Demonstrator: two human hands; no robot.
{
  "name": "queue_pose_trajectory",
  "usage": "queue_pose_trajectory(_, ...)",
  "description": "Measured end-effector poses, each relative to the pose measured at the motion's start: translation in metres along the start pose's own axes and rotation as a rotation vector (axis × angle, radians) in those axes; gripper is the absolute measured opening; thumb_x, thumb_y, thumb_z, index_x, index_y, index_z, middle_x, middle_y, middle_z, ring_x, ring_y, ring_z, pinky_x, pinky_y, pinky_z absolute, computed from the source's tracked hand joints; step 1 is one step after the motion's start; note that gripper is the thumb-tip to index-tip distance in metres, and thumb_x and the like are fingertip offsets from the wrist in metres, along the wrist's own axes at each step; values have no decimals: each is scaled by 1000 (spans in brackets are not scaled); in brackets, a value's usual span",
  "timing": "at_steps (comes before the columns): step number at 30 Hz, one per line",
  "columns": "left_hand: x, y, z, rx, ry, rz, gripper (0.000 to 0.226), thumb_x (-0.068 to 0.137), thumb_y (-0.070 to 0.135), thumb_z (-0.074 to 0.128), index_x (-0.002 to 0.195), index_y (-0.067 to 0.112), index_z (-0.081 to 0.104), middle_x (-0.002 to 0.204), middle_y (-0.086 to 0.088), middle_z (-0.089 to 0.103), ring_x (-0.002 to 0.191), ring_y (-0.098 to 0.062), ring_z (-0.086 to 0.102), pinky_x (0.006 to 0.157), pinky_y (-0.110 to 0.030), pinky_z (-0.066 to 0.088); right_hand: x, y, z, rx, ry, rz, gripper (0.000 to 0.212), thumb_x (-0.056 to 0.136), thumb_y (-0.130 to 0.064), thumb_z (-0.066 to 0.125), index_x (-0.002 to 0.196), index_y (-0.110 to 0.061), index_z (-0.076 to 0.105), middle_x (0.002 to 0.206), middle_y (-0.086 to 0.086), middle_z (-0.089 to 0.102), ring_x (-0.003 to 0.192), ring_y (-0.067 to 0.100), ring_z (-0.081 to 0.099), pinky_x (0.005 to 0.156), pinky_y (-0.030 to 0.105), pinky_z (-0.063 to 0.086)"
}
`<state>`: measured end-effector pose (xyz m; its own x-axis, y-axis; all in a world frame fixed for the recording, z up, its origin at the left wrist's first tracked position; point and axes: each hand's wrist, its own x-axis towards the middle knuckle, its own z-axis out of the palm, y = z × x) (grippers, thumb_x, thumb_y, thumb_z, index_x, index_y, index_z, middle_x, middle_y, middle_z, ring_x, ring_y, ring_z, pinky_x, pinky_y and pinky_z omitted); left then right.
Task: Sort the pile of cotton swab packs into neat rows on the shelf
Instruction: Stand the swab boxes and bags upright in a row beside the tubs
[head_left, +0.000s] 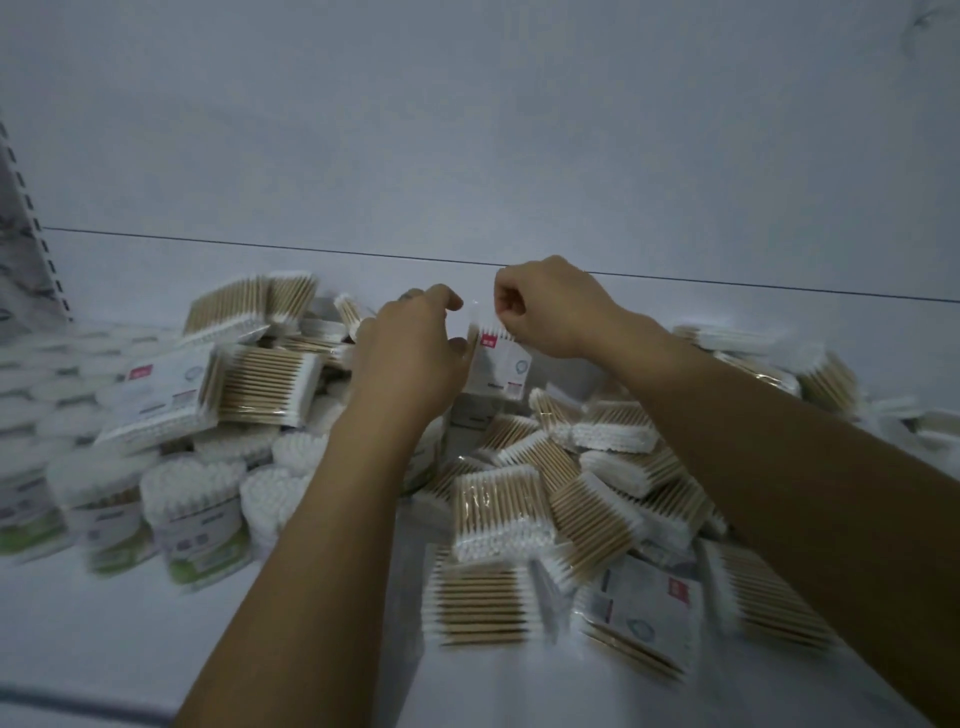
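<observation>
Both hands are meeting at the back of the heap. The right hand (550, 312) is pinching the top edge of a labelled pack (501, 366) with curled fingers. The left hand (410, 353) is curling thumb and forefinger round that pack's left edge. The pack is standing upright between them, over the far middle of the pile.

Everything is sitting on a white shelf (156, 634), which is running back to a plain pale back wall (467, 130). The pile of cotton swab packs (545, 499) is sprawling across the middle and right of the shelf. These are flat clear packs lying at all angles and overlapping, each holding wooden-stemmed swabs with white tips. Both forearms are reaching over it and hiding part of it. To the left, round tubs (202, 519) are crowding together with white tips showing at their tops, blurred. A slotted upright (31, 223) is standing at the far left edge.
</observation>
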<state>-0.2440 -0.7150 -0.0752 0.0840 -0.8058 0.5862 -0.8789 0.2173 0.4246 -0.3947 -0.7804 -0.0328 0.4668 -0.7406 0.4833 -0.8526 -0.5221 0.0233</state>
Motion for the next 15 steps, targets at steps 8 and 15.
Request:
queue_pose_trajectory(8,5,1,7,-6,-17,34,29,88,26,65,115,19,59,108,-7,67,103,-30,59,88,-45,47,-15,-11,-26,158,129,-22,2,83,-24,68,85,-23,68,83,-9,62,84,13,59,77,30,50)
queue_pose_trajectory(15,8,14,1,-104,84,35,30,85,19,68,114,17,61,104,-9,67,100,-32,59,84,-45,50,-57,17,7,-48,-283,77,20,89,-39,61,100,-27,74,105,-6,70,97,16,61,90,33,47)
